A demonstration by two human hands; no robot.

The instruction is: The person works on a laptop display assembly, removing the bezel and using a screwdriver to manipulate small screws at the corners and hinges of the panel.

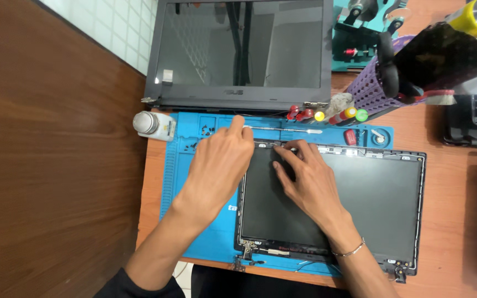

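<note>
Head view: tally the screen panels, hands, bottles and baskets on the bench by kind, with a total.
Laptop screen panels: 2, one lying on the blue mat, one propped at the back
Hands: 2, left hand, right hand
White bottle: 1
Purple basket: 1
Total: 6

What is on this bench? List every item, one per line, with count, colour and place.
display panel in lid: one, black, lying flat on the mat at centre.
work mat: one, blue, on the desk under the panel.
laptop screen: one, dark grey, propped upright behind the mat.
small bottle: one, white with a grey cap, on its side at the mat's far left corner.
thin metal tool: one, silver, lying along the mat's far edge.
basket: one, purple, far right, with colour-tipped tools beside it.
desk: one, orange-brown wood.
left hand: on the panel's top left corner, grip pinching something small and white.
right hand: fingers pressing the panel's top edge; thin bracelet on the wrist.
</note>
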